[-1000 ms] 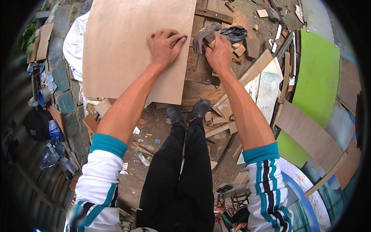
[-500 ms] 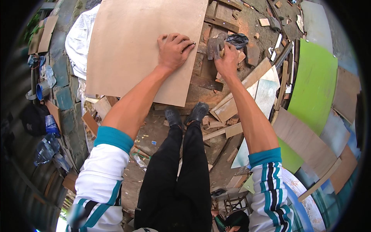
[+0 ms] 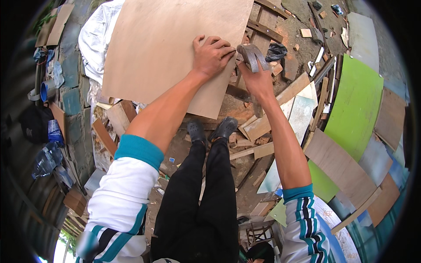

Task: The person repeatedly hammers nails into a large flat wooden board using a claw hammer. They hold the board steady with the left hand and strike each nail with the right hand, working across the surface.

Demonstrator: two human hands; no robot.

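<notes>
Head view has the hammer point(image 3: 251, 55) gripped in the right hand point(image 3: 257, 81), its head just beside the left hand point(image 3: 212, 57), which rests narrowed on the board point(image 3: 162, 52) near its right edge, any grip unclear.

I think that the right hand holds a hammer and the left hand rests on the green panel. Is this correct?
Not fully: the head view shows the left hand resting on the brown board, not on the green panel, which is farther right. The right hand does hold a hammer.
</notes>
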